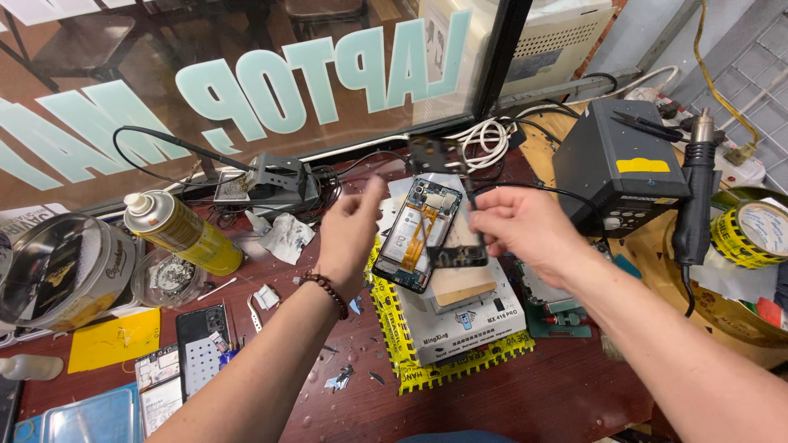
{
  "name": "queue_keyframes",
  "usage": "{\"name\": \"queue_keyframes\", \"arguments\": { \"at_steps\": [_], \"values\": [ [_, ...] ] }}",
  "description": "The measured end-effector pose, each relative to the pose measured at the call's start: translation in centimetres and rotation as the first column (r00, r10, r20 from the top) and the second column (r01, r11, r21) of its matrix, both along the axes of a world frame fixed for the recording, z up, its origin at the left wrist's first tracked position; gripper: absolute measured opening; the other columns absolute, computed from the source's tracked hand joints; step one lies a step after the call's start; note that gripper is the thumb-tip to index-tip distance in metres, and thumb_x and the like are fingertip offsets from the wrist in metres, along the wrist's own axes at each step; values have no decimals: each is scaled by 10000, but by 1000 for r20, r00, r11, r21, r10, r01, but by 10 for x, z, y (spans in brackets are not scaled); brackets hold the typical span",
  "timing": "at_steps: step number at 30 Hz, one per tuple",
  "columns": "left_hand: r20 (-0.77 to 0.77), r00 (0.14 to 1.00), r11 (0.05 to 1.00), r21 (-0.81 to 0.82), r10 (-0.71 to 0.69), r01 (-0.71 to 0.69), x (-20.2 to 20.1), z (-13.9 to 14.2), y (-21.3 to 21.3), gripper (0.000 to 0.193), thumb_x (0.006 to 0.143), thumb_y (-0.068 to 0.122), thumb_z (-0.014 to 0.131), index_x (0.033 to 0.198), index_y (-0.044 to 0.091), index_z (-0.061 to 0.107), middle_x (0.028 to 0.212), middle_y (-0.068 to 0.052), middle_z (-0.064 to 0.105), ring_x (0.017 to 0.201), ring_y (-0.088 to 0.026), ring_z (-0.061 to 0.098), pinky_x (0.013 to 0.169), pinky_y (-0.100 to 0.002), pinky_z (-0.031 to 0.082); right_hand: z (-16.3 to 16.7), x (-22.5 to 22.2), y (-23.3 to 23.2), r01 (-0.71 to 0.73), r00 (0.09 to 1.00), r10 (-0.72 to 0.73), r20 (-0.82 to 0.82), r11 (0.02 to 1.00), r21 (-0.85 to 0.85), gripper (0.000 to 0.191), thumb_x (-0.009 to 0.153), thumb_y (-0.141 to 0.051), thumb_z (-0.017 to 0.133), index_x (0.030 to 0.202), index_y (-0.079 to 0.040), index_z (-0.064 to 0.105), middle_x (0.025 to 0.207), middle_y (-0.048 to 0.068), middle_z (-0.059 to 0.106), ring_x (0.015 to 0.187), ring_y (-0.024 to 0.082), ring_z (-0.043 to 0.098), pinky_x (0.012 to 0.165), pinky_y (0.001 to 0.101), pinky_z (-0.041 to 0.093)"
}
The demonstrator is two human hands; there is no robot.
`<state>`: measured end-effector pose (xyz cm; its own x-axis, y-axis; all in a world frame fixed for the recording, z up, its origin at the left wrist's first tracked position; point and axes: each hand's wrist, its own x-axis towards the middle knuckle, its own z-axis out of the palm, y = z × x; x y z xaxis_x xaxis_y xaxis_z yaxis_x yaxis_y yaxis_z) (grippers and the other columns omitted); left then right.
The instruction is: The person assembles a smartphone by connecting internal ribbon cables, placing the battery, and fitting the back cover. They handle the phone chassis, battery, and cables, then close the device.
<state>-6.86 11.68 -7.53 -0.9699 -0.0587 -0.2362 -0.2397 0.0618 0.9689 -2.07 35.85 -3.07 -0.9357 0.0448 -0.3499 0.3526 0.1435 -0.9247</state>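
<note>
At the far left of a cluttered repair bench, a round clear-lidded tin (57,267) sits beside a yellow spray can (185,234) lying tilted on the dark red tabletop (509,394), with a yellow sheet (113,338) and a second opened phone (203,344) below them. Behind the can, a grey soldering-iron stand (275,182) rests against the shop window. The person's left hand (349,234), a beaded bracelet (327,289) on its wrist, hovers with fingers loosely spread and grips nothing, just left of an opened smartphone (417,234) that lies face down, its orange flex cables exposed, on a grey heating pad (464,316) atop a yellow mat (443,373). The right hand (529,228) pinches a dark, thin phone frame (460,205), blurred by motion, lifted above the opened smartphone and overlapping its right edge in the view. White cables (486,141) coil behind. To the right stands a dark grey rework station (620,164), its hot-air handle (698,193) upright beside it, and a roll of yellow tape (753,234) at the frame's edge
</note>
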Motion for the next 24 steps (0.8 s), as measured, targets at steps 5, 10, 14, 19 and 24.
{"name": "queue_keyframes", "arguments": {
  "at_steps": [5, 10, 14, 19, 24],
  "values": [
    [251, 946, 959, -141, -206, 246, 6, -20, 3, 304, 841, 202, 775, 1048, 6, 668, 925, -124, 746, 838, -253, 730, 730, -407, 599, -3, -4, 40, 150, 989, -150, 1, 988, 31, 199, 938, -116, 680, 1107, -11, 691, 863, 31, 702, 665, 100, 589, 572, 268, 491],
    [396, 850, 882, 447, -348, 152, -8, -25, -12, 204, 906, 93, 689, 1066, -34, 682, 987, -146, 765, 900, -251, 733, 848, -388, 627, -13, 0, 57, 224, 974, -225, -3, 974, -36, 192, 936, -109, 674, 1114, -40, 680, 866, 17, 686, 684, 84, 563, 582, 259, 493],
    [385, 820, 758, 646, -423, 88, -16, -18, -37, 234, 935, 145, 637, 1122, 14, 686, 1067, -115, 762, 985, -203, 727, 954, -367, 581, -16, 2, 62, 276, 961, -276, 13, 961, -32, 191, 939, -109, 683, 1113, -30, 666, 862, 15, 669, 692, 86, 564, 585, 263, 492],
    [427, 822, 746, 666, -377, -3, -23, -8, -57, 261, 973, 164, 626, 1201, 49, 679, 1134, -79, 751, 1033, -181, 706, 973, -349, 567, -22, 2, 48, 270, 961, -270, 53, 963, -1, 195, 929, -114, 684, 1109, -38, 670, 846, 20, 678, 671, 96, 573, 570, 275, 495],
    [405, 846, 730, 683, -346, -28, -16, -7, -59, 280, 981, 189, 605, 1230, 75, 665, 1174, -56, 740, 1059, -181, 692, 960, -386, 551, -31, 4, 24, 195, 976, -199, 92, 980, 47, 192, 939, -149, 690, 1091, -33, 703, 849, 14, 690, 654, 87, 577, 562, 262, 486]
  ]
}}
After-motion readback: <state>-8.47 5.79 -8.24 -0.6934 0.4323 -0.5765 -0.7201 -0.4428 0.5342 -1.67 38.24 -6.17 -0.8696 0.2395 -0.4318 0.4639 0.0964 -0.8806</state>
